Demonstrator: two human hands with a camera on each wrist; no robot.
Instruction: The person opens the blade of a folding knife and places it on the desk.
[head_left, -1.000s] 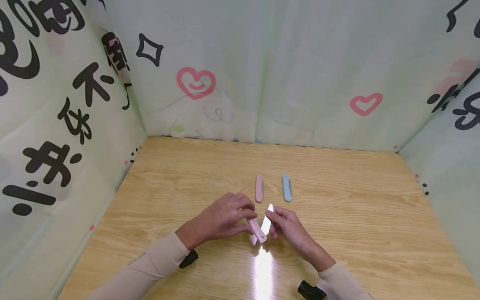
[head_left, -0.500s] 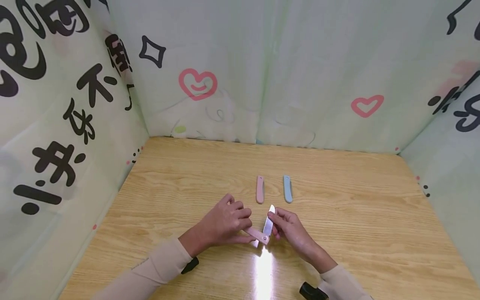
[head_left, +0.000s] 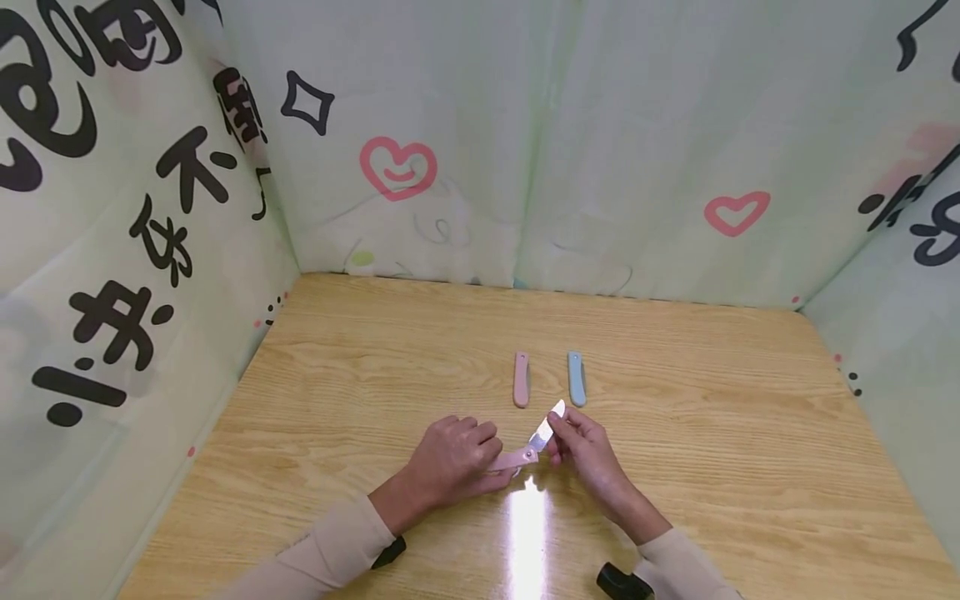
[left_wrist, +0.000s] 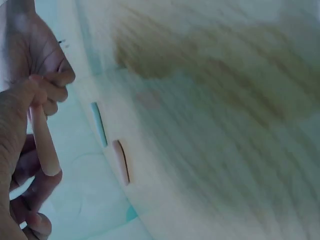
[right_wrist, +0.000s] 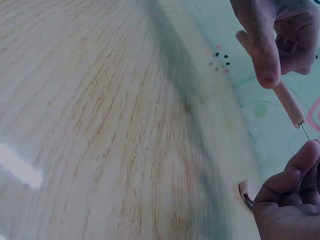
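Note:
Between my two hands is a folding knife (head_left: 516, 458) with a pink handle and a shiny blade (head_left: 545, 428) swung well out of it. My left hand (head_left: 453, 458) grips the pink handle, seen in the left wrist view as a pale pink bar (left_wrist: 45, 142) between thumb and fingers. My right hand (head_left: 588, 454) pinches the blade near its tip between thumb and fingers. Beyond the hands, a folded pink knife (head_left: 521, 379) and a folded blue knife (head_left: 576, 379) lie side by side on the table.
The wooden table (head_left: 360, 350) is enclosed by pale printed cloth walls (head_left: 480, 150) at the back and both sides. A bright light reflection (head_left: 527, 533) shows on the tabletop in front of the hands.
The blade has swung further out from the handle, the angle between them widening. My left hand has turned and lowered, bringing the handle from steeply slanted to nearly level.

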